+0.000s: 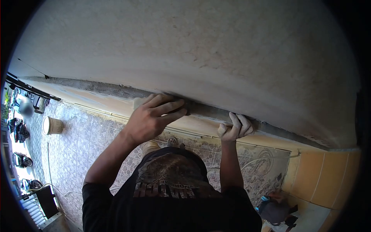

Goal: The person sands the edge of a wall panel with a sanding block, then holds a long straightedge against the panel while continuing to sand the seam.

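Observation:
A long grey cement ledge edge (212,112) runs across the view, below a broad plastered surface (201,46). My left hand (150,118) is at this edge, its fingers bent and closed against it. A small pale piece (137,102) shows beside that hand; I cannot make out what it is. Farther right, my right hand (236,128) has its fingers curled over the same edge. Pale dust or plaster coats these fingers. What lies under both sets of fingertips is hidden.
Below lies a patterned tile floor (81,150) with a pale bucket (53,125) at left. A hose (266,157) coils at right. Another person (275,210) is low at the bottom right, near an orange tiled wall (322,174). Parked motorbikes (22,159) line the far left.

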